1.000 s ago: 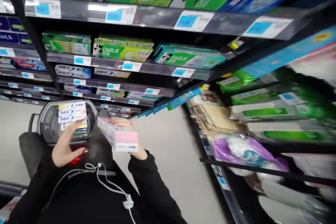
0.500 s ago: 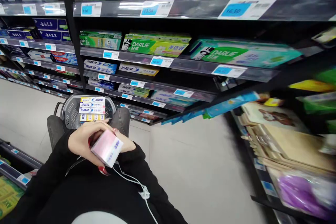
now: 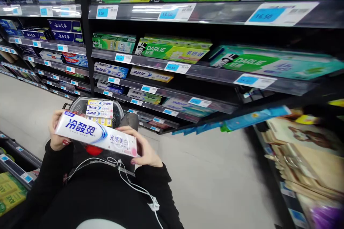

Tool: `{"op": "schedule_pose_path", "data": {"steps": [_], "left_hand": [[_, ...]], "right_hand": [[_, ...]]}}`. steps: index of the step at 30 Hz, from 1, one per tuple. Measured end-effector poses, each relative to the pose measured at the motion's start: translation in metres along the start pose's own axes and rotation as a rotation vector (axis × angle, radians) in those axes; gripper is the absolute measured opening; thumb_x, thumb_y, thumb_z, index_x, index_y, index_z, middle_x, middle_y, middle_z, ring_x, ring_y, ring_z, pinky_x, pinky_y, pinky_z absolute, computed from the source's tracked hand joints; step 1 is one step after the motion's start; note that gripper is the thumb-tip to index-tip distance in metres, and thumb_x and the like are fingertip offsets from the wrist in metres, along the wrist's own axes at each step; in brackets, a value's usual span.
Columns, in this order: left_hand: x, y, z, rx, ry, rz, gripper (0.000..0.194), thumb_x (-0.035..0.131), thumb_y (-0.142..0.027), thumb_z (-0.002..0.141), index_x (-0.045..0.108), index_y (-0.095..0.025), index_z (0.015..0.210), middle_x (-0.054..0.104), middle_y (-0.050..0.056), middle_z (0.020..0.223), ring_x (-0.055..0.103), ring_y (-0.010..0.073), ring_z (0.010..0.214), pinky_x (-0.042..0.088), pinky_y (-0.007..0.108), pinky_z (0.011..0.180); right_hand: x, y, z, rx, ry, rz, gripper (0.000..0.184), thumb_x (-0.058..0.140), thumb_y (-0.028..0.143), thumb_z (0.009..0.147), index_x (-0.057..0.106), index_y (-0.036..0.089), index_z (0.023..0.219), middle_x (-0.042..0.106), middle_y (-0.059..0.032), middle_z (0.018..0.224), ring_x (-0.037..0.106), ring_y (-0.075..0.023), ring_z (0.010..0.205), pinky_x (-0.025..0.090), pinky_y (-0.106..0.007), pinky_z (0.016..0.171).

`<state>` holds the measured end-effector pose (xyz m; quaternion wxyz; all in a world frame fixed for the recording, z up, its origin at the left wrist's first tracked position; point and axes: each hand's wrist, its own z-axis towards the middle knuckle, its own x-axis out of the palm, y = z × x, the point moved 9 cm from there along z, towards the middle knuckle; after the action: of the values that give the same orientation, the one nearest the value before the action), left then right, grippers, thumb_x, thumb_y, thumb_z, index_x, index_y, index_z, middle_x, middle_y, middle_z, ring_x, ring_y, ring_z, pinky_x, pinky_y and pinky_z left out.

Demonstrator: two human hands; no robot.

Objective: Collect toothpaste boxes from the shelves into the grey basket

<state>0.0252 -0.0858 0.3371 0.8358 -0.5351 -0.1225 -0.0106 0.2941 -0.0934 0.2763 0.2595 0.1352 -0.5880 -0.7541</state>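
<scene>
I hold a long white and pink toothpaste box (image 3: 96, 135) flat in front of my chest, its printed face turned up. My left hand (image 3: 56, 133) grips its left end, my right hand (image 3: 145, 150) grips its right end, and both are closed on it. Just beyond the box sits a grey shopping basket (image 3: 77, 105) holding several more toothpaste boxes (image 3: 100, 111) stacked side by side. My sleeves are black, and a white earphone cable (image 3: 134, 186) hangs down my front.
Dark store shelves (image 3: 188, 68) with green Darlie toothpaste boxes (image 3: 172, 50) and blue price tags fill the upper view. More shelving runs along the right (image 3: 303, 143) and at the lower left (image 3: 16, 157). Pale floor (image 3: 215, 175) lies between.
The box, held end-on in both hands half a second ago, is now turned sideways with its face up. My left hand moved from the basket onto the box. The view swung left.
</scene>
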Motion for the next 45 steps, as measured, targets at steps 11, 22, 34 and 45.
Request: {"op": "schedule_pose_path", "data": {"steps": [11,22,34,45], "left_hand": [[-0.031,0.022,-0.018,-0.108,-0.123,0.049,0.074,0.088,-0.058,0.039,0.064,-0.023,0.099,0.067,0.006,0.095,0.067,0.0258,0.090,0.056,0.038,0.083],[-0.046,0.100,-0.028,-0.765,-0.201,0.163,0.057,0.084,-0.050,0.054,0.068,-0.008,0.089,0.071,0.009,0.077,0.067,0.0218,0.069,0.056,0.031,0.061],[-0.080,0.247,-0.020,-0.706,0.305,0.508,0.074,0.085,-0.030,0.050,0.056,-0.015,0.116,0.065,0.013,0.122,0.067,0.0264,0.101,0.056,0.035,0.084],[-0.111,0.385,-0.039,-0.911,0.265,0.975,0.072,0.078,-0.006,0.056,0.058,-0.016,0.124,0.072,0.010,0.111,0.068,0.0264,0.103,0.050,0.034,0.095]], "right_hand": [[-0.028,0.041,0.001,-0.099,-0.362,-0.060,0.055,0.077,0.056,0.065,0.059,0.023,0.105,0.065,-0.0103,0.099,0.064,-0.0245,0.087,0.055,-0.035,0.071],[-0.033,-0.055,0.002,0.426,-0.579,0.155,0.047,0.068,0.060,0.073,0.058,0.017,0.089,0.058,0.0023,0.057,0.058,-0.0150,0.049,0.047,-0.025,0.043],[-0.077,-0.196,0.018,0.533,-0.210,-0.379,0.054,0.075,0.020,0.065,0.050,0.019,0.112,0.065,-0.0077,0.110,0.064,-0.0216,0.101,0.052,-0.037,0.089],[-0.074,-0.321,0.039,0.926,-0.029,-0.988,0.036,0.045,-0.005,0.081,0.051,0.008,0.114,0.060,-0.0197,0.117,0.063,-0.0249,0.106,0.045,-0.033,0.090]]}}
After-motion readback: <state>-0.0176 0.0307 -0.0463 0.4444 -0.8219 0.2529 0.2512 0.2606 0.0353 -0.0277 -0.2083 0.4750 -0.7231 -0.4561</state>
